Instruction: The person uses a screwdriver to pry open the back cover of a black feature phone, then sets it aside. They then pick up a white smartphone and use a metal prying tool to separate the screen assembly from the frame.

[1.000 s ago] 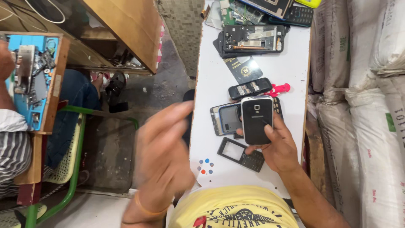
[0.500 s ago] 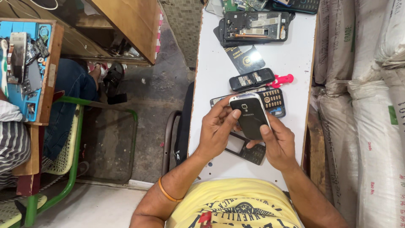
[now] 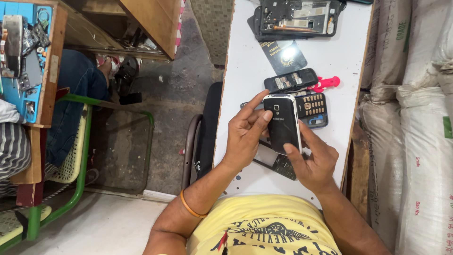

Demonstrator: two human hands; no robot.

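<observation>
head view: your left hand (image 3: pixel 245 137) and right hand (image 3: pixel 314 163) hold the black phone (image 3: pixel 283 123) between them above the white table (image 3: pixel 245 61), back cover up. the left fingers are closed along its left edge with the index finger stretched toward the top corner; the right thumb presses its lower right corner, so both hands are clamped on the phone. the step in hand appears to be working the back cover, either seating it or starting to free it; which one cannot be told. the next move likely calls for steady, even pressure along the cover edges while the right hand keeps the body from twisting. directly beneath lie a keypad phone (image 3: pixel 311 106), a dark phone body (image 3: pixel 290 81) with a pink tool (image 3: pixel 325 84) just beside it, a dark card (image 3: pixel 283 56), and an opened handset frame (image 3: pixel 297 16) at the far end. a loose keypad part (image 3: pixel 283 166) sits under your hands. white sacks (image 3: pixel 415 118) stand along the right, a green chair (image 3: pixel 80 156) and another person's work tray (image 3: pixel 21 52) at the left, on a rough concrete floor (image 3: pixel 155 123).
</observation>
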